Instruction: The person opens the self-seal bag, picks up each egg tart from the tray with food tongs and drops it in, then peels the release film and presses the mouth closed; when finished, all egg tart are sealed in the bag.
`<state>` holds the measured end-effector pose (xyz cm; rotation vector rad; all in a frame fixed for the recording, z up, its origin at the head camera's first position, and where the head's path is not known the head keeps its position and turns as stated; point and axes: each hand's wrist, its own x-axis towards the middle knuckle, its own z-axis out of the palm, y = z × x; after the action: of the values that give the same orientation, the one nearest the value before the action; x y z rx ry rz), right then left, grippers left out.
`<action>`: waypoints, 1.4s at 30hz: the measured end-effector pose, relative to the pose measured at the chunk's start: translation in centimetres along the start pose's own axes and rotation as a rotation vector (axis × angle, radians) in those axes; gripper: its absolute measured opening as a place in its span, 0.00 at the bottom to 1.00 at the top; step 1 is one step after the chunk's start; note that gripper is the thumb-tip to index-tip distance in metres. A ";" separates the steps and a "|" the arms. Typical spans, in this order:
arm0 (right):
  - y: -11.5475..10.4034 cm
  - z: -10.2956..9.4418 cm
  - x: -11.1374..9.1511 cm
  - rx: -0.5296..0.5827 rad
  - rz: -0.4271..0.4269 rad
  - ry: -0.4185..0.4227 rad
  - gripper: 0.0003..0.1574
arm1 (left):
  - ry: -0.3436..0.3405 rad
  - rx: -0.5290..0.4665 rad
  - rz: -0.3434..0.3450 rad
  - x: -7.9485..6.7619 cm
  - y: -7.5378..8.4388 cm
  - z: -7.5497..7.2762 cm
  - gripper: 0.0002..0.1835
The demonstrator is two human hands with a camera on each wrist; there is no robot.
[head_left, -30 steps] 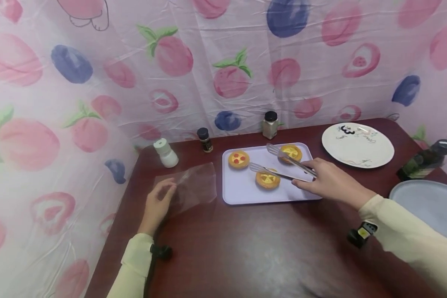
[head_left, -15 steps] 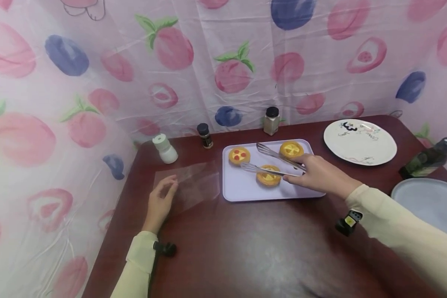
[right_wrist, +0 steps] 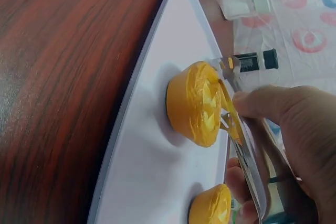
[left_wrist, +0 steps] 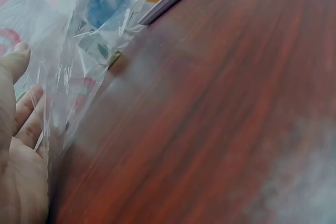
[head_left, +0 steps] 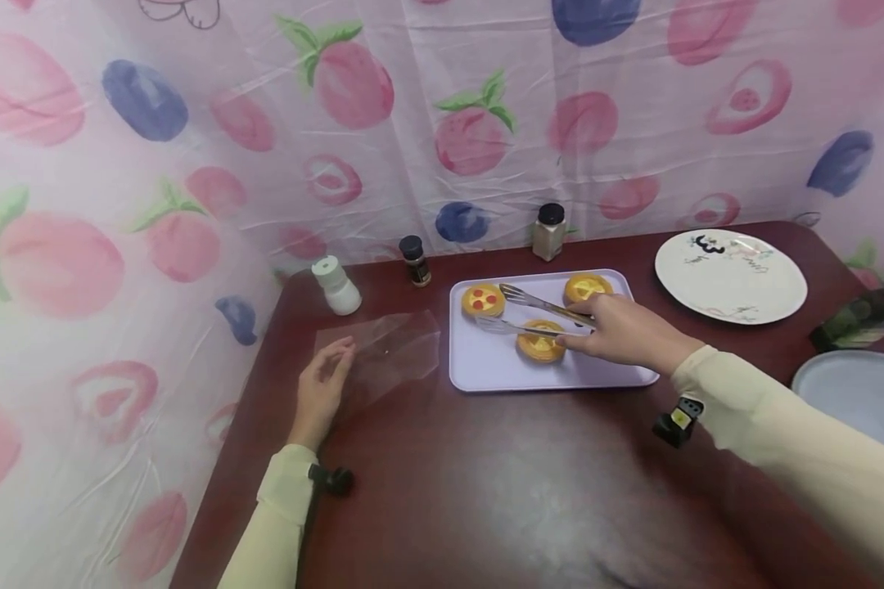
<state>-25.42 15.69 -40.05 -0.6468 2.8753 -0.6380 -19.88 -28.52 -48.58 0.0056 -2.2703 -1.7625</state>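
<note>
My right hand [head_left: 622,331] grips metal tongs [head_left: 545,307] over a lilac tray [head_left: 486,376]. The tongs' two ends are spread, near the right side of a tart with red spots [head_left: 484,302]. Under the tongs' near arm sits a yellow-topped tart [head_left: 540,341], seen side-on as a golden cup [right_wrist: 191,103] in the right wrist view. A third tart [head_left: 588,288] lies behind the right fingers, partly covered. To the left of the tray, my left hand [head_left: 322,388] holds the edge of a clear plastic bag [head_left: 394,352] between thumb and fingers; its film [left_wrist: 79,66] spreads beyond the hand.
Along the back stand a white-capped shaker [head_left: 336,286], a small dark-capped jar [head_left: 415,262] and a black-lidded spice bottle [head_left: 548,233]. On the right are a white patterned plate [head_left: 729,282], a dark green bottle [head_left: 865,315] and a grey plate [head_left: 854,388]. Patterned cloth hangs behind.
The right hand has carried the tongs leftward across the tray, from the two yellow-topped tarts towards the red-spotted one. The left hand stays at the bag, and the head view has tilted slightly.
</note>
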 end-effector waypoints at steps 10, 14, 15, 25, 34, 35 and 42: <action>-0.6 0.2 0.6 0.003 -0.029 0.016 0.16 | -0.016 0.004 0.005 -0.2 0.0 0.1 0.14; -0.8 0.1 0.5 -0.006 -0.024 0.032 0.14 | -0.022 0.022 0.022 -0.2 0.1 0.1 0.14; -0.8 0.0 0.4 -0.003 -0.025 0.031 0.15 | -0.021 0.024 0.027 -0.2 0.1 0.1 0.13; -1.3 -1.6 -1.2 0.011 -0.067 0.062 0.22 | -0.030 0.019 0.002 0.0 -0.1 0.0 0.15; -4.5 -2.2 -2.3 0.043 -0.213 0.033 0.21 | -0.025 0.041 0.000 0.0 0.3 0.0 0.14; -5.0 -2.0 -2.3 0.040 -0.231 0.027 0.21 | -0.024 0.043 0.007 0.0 0.3 -0.1 0.14; -7.7 -0.1 -0.9 0.028 -0.299 0.012 0.20 | -0.027 0.061 0.164 -0.1 0.1 0.2 0.10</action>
<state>-21.63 9.79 -36.66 -1.0842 2.7978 -0.7187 -19.82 -28.26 -48.53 -0.1877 -2.2713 -1.6194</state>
